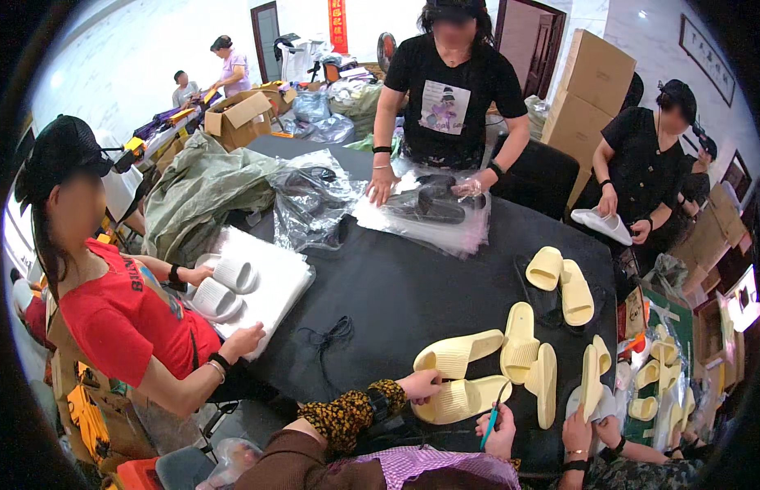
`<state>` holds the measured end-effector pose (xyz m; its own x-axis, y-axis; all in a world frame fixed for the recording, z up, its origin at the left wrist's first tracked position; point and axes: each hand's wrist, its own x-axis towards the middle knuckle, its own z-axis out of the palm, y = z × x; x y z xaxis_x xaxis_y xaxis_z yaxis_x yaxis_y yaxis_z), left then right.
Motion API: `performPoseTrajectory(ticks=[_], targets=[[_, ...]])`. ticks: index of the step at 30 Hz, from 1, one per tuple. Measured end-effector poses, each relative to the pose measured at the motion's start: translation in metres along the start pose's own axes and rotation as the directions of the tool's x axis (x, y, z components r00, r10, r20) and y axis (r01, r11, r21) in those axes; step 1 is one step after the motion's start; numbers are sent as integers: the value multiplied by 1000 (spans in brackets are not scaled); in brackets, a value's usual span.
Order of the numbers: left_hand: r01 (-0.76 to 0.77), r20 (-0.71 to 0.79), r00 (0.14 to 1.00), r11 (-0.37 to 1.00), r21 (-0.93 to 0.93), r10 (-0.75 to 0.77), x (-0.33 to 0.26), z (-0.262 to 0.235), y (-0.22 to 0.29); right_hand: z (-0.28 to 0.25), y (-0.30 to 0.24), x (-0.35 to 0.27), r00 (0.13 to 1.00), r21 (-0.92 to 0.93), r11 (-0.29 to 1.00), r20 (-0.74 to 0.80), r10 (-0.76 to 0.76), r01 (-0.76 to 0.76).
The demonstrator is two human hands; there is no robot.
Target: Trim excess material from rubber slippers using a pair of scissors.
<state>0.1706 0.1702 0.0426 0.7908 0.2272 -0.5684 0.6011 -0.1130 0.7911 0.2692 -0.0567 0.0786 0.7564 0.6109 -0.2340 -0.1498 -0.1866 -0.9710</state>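
Observation:
Pale yellow slippers lie in front of me on the black-covered table (372, 302). My left hand (422, 385) is closed at the ribbed strap end of the nearer slipper (462, 398), fingers pinched on its edge. Just beyond lies another slipper (470, 349) with its sole end pointing right. My right hand (499, 430) grips a slim teal-handled tool (490, 423), which looks like thread snips, its dark tip raised by the nearer slipper's heel. A further pair (520, 339) rests to the right, one slipper (546, 385) on its side.
At right, a co-worker's hands (584, 433) hold a yellow slipper (592, 384). More slippers (561, 286) lie beyond. A black cord (327, 335) is left of centre. Across, a person handles clear plastic bags (433, 216); at left, another holds white slippers (225, 286) over stacked bags.

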Motion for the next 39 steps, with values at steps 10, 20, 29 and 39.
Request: performPoseTrajectory(ticks=[10,20,29,39], targets=[[-166,12,986,979,122,166,-4,25,-9,-15,28,-9,982,-146,986,180,-53,80],[-190,-112,975,981,41,193,-3,-4,-21,2,25,6,918,-305,951,391,71,57],[-115,-96,990,979,-166,100,-15,9,-14,-6,21,-8,867,-190,943,376,327,-274],[-95,-100,992,970,-224,75,-16,7,-18,4,7,7,778,-109,902,471,416,-417]])
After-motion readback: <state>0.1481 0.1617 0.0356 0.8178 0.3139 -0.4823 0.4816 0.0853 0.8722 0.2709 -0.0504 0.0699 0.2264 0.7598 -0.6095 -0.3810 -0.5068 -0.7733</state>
